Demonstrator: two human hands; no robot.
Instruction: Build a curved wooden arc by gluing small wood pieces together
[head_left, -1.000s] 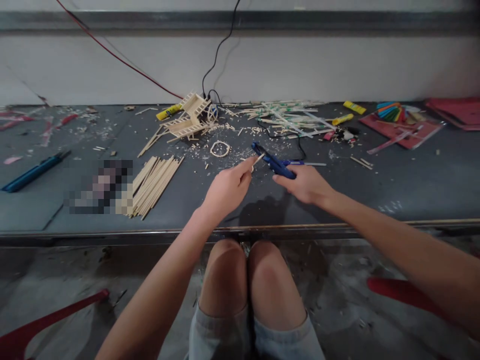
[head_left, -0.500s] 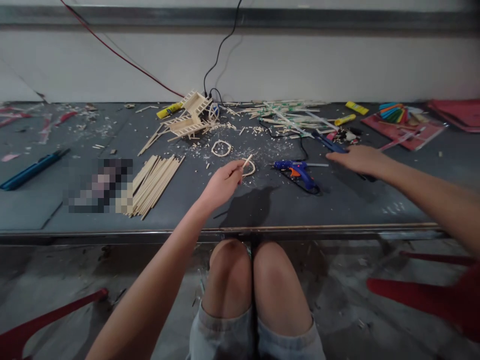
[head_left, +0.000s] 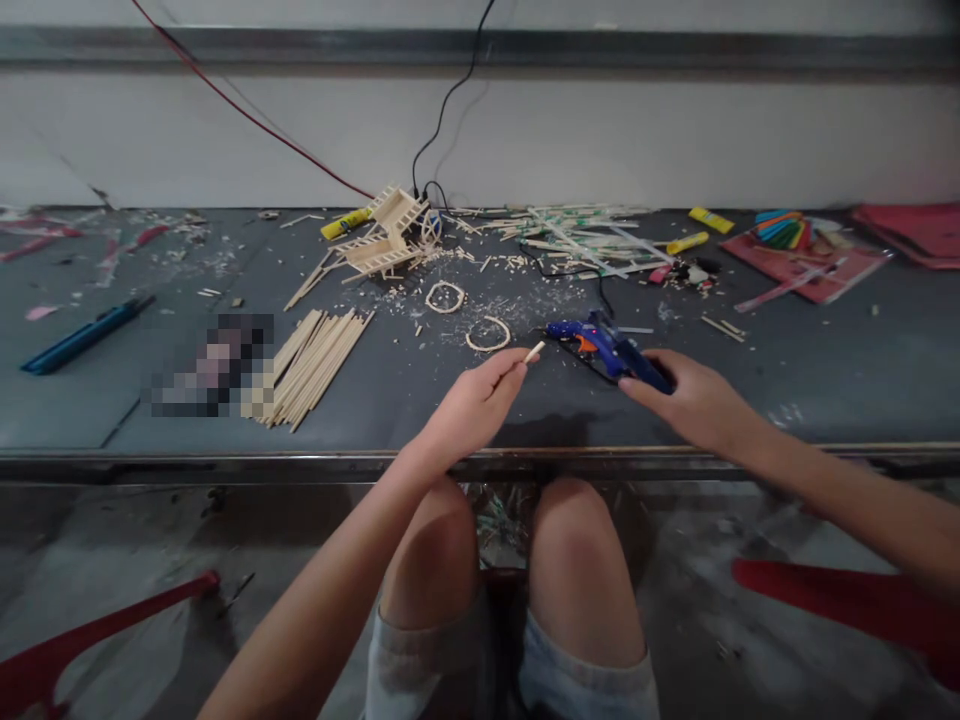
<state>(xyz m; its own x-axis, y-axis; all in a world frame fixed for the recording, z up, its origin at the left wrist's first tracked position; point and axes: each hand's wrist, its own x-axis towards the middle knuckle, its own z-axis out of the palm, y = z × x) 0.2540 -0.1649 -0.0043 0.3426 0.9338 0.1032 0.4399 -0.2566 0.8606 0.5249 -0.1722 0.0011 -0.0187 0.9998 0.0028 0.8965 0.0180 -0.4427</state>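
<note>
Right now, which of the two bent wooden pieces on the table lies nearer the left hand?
The open arc, just beyond the left hand; the closed ring lies farther back, toward the wall.

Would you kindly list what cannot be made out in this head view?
- The glue gun's handle: covered by the right hand.
- A patch beside the stick bundle: pixelated.
- The small stick's lower end: hidden in the left hand.
- The red folder: cut by the right edge.

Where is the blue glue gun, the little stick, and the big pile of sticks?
glue gun (head_left: 592, 340), head view, on its blue body.
little stick (head_left: 534, 351), head view, on its free tip.
pile of sticks (head_left: 315, 360), head view, on its middle.
</note>
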